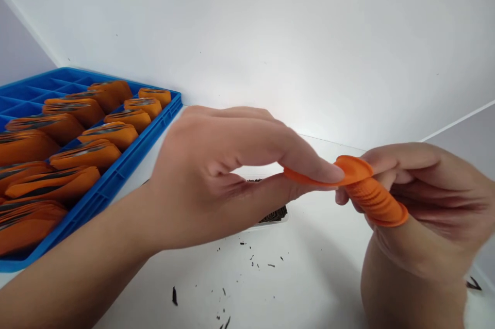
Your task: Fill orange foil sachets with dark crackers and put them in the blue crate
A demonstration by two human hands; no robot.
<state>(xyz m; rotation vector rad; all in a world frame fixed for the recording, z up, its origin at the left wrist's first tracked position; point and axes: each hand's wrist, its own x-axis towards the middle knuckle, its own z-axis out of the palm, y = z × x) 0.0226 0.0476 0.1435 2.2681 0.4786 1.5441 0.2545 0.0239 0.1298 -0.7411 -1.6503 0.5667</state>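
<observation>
My left hand (216,174) comes in from the left, its thumb and index finger pinched on a flat orange piece (320,179). That piece meets a ribbed orange finger cot (377,200) wrapped round a digit of my right hand (436,190). Whether the two orange parts are one item or separate, I cannot tell. The right fingers are curled, with their tips close against the orange rubber. Behind my left hand, a small white container (284,219) of dark brown strips (276,213) is mostly hidden.
A blue compartment tray (154,133) stands on the left, with several orange packets (93,153) upright in its cells. Small dark scraps (175,295) lie scattered over the white table (301,288). A white wall (270,35) rises behind.
</observation>
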